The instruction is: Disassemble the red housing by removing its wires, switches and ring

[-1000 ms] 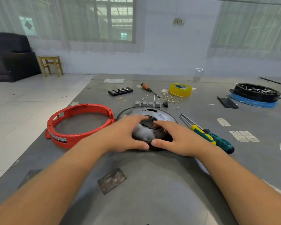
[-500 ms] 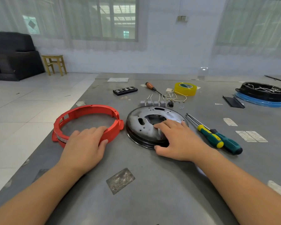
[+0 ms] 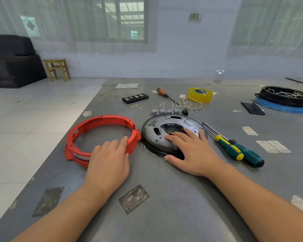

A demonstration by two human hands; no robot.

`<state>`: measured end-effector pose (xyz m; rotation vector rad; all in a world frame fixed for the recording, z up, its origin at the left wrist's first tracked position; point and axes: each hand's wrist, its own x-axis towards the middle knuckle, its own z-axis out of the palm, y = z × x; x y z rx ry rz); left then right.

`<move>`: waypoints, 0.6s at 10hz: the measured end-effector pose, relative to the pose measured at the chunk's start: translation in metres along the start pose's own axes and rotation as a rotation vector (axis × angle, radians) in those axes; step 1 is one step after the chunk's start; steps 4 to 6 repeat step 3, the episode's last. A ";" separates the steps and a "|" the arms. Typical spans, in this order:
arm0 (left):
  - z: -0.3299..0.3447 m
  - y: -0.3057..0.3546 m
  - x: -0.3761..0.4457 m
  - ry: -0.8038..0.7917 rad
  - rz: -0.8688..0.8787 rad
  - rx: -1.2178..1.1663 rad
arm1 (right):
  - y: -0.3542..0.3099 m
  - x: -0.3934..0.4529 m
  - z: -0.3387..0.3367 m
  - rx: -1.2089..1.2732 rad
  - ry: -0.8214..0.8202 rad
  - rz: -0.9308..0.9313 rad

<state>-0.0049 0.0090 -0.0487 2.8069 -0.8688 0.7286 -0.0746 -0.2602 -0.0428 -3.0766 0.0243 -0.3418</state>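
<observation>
My left hand (image 3: pixel 108 159) lies flat over the near rim of the red housing (image 3: pixel 101 135), my right (image 3: pixel 192 151) spread on the metal ring (image 3: pixel 157 135) beside it, steadying both, gripping neither.

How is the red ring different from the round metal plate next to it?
The red ring is bright plastic-looking red; the metal plate is dark, shiny grey. The red ring is open right through its middle, showing the table; the metal plate is a flat disc with one smaller centre hole and many tiny holes. Both are round, lie flat, and have a hand on them: left hand, right hand.
</observation>
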 end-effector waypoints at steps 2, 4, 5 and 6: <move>0.002 -0.002 -0.002 0.055 0.025 -0.010 | -0.003 -0.001 0.000 -0.028 0.017 0.015; 0.006 -0.002 -0.005 0.073 0.004 -0.047 | -0.004 -0.003 0.000 -0.053 0.001 0.010; 0.006 -0.002 -0.005 0.073 0.004 -0.047 | -0.004 -0.003 0.000 -0.053 0.001 0.010; 0.006 -0.002 -0.005 0.073 0.004 -0.047 | -0.004 -0.003 0.000 -0.053 0.001 0.010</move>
